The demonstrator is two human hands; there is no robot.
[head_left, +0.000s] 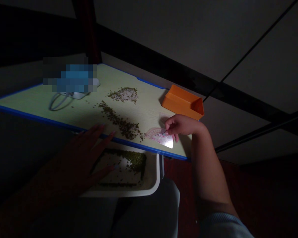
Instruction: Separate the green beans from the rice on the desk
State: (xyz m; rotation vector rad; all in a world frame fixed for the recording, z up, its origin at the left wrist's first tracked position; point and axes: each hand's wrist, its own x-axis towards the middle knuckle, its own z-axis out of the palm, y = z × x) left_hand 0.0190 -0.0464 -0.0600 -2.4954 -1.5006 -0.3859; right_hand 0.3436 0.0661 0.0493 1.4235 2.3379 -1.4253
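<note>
The pink half-disc seems light, stiff, best taken by its rim; the left hand spreads wide, the right hand's grip I cannot tell.

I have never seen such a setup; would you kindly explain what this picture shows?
There is no machine: a person works with two bare hands, filmed by one head-worn camera looking forward and down. On the blue-edged tabletop lie a pale heap and a darker heap of small grains, and a pinkish, protractor-like piece; an orange box sits at the far edge. The right hand is at that piece; whether it grips anything is unclear. The shadowed left hand is spread by the near edge, partly over a white tray.
</note>
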